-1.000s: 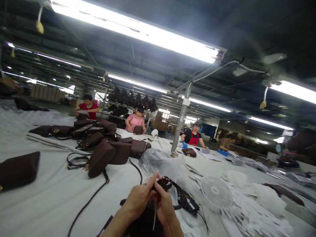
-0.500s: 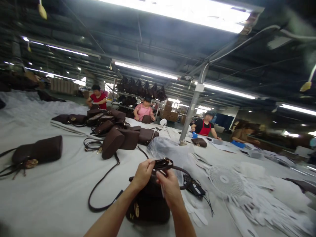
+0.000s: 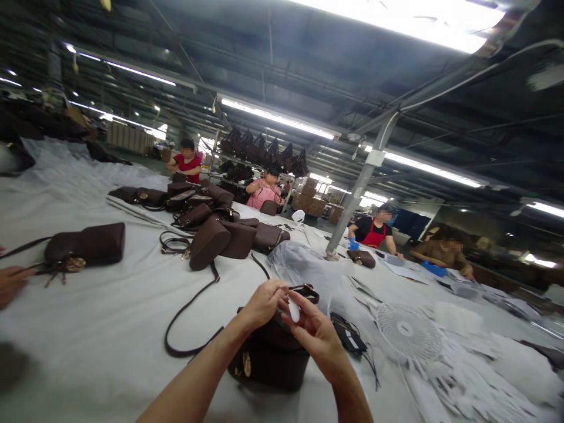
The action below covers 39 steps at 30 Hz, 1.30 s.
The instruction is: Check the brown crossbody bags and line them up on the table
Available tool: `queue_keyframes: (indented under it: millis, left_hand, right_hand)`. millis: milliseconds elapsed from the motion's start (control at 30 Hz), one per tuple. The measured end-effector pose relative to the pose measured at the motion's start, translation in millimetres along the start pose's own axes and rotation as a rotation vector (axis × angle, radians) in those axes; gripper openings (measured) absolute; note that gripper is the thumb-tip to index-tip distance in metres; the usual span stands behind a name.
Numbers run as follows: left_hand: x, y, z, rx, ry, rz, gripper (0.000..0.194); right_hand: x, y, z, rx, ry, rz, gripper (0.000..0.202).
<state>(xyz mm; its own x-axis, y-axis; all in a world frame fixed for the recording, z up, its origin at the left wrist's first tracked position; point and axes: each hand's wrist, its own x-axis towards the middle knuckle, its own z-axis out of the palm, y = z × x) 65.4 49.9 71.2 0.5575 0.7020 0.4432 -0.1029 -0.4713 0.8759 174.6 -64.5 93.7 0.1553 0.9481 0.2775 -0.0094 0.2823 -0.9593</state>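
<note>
A dark brown handbag with a gold metal tag stands on the table in front of me. Just above its top, my left hand is closed on the bag's gathered strap, whose loops stick out beyond my fingers. My right hand faces it from the right, pinching a small white strip against the strap. My fingers partly hide how the strip lies. Another length of dark strap curves over the table to the left.
Several brown bags are heaped beyond my hands. At far left another person's hand touches a bag's strap. To the right lie black tags, a white fan and white strips. A post rises from the table.
The strap loops beside my right hand have drawn in and show less. The white strip now shows between my hands. Another person's hand has appeared at the far left.
</note>
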Motion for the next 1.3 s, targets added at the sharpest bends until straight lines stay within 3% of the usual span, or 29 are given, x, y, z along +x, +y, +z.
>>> queue_keyframes:
  millis: [133, 233, 500, 800, 967, 1133, 1300]
  left_hand:
    - [-2.1, -0.2, -2.0, 0.157, 0.047, 0.147, 0.032]
    - [-3.5, -2.0, 0.5, 0.104, 0.074, 0.164, 0.032]
    - [-9.6, -10.7, 8.7, 0.095, 0.205, 0.167, 0.037]
    - [-17.8, -9.7, 11.2, 0.209, 0.174, 0.191, 0.028]
    - [-21.8, -8.9, 8.4, 0.308, 0.117, 0.279, 0.021]
    - [-23.2, -10.1, 8.0, 0.272, 0.147, 0.233, 0.011]
    - [-25.2, -9.1, 8.8, 0.276, 0.172, 0.258, 0.011]
  right_hand:
    - [5.2, 3.6, -6.3, -0.207, 0.128, -0.064, 0.033]
    - [9.5, 1.3, -5.6, -0.318, 0.203, -0.116, 0.036]
    - [23.8, 8.3, 4.8, -0.271, 0.297, 0.191, 0.051]
    - [28.8, 15.6, 8.4, -0.169, 0.321, 0.193, 0.045]
    - [26.4, 14.9, 7.3, -0.057, 0.327, 0.179, 0.045]
    - [22.0, 10.6, 5.9, 0.014, 0.231, 0.214, 0.043]
    - [22.8, 14.2, 8.8, 0.071, 0.281, 0.214, 0.043]
